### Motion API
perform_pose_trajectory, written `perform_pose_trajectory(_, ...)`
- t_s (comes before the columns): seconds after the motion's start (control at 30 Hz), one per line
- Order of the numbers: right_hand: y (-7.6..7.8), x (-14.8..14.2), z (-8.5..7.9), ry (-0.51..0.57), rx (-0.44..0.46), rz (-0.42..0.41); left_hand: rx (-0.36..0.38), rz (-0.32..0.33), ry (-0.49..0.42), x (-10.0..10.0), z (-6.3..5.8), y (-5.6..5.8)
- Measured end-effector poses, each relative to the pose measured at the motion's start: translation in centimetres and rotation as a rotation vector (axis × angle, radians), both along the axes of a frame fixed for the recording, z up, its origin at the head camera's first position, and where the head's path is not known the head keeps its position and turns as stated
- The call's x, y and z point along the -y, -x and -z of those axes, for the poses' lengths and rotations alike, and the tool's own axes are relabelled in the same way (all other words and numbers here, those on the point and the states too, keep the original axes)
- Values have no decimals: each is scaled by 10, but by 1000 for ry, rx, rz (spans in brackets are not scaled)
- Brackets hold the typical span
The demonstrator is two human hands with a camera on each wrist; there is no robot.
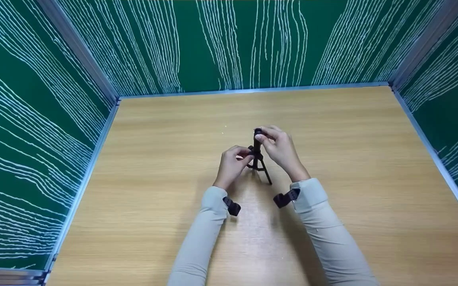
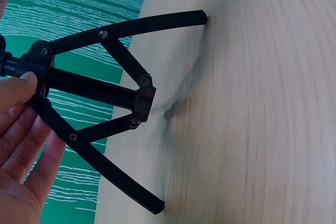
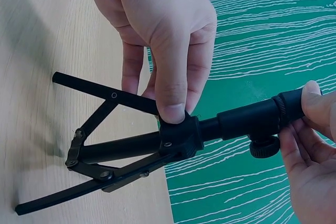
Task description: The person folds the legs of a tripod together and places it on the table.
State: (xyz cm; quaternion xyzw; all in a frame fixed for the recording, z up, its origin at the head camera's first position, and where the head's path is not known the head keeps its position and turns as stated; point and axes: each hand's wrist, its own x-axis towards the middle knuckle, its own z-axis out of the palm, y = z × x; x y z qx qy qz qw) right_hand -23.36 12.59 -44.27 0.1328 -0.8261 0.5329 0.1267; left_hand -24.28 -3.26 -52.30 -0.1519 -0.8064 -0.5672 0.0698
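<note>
A small black tripod [image 1: 257, 147] stands on the wooden table with its legs spread. Around its collar, where the legs hinge, my left hand [image 1: 230, 162] pinches with thumb and fingers. My right hand [image 1: 281, 147] grips the top end of the centre column, above the left hand. In the left wrist view, two curved legs [image 2: 170, 22] and their braces fan out from the lower column. A round side knob [image 3: 264, 147] sits on the column between the two hands in the right wrist view.
Green panels [image 1: 189, 43] with white wavy lines wall the wooden tabletop [image 1: 153, 139] at the back and both sides. Metal edging [image 1: 253, 91] runs along the foot of the back wall. Black wrist cameras [image 1: 233, 207] sit on both sleeves. Small white specks lie beyond the tripod.
</note>
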Motion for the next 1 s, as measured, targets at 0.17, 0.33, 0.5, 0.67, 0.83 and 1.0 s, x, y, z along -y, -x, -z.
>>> perform_pose_trajectory(0.17, -1, 1, -1, -4, -5, 5, 3, -4, -6, 0, -1, -1)
perform_pose_trajectory(0.33, -1, 1, -1, -14, -10, 13, -25, -9, 2, 0, -3, -2)
perform_pose_trajectory(0.5, -1, 1, -3, -9, 3, 7, -46, -12, 5, 0, -4, -2)
perform_pose_trajectory(0.67, -1, 1, -3, -4, 27, 6, -55, -14, 12, 0, -6, -2)
perform_pose_trajectory(0.83, -1, 1, -4, -4, 31, 2, -71, -15, 15, 0, -5, -1)
perform_pose_trajectory(1.0, 0, 0, -2, -11, 25, 3, -93, -20, 11, 0, -6, -1)
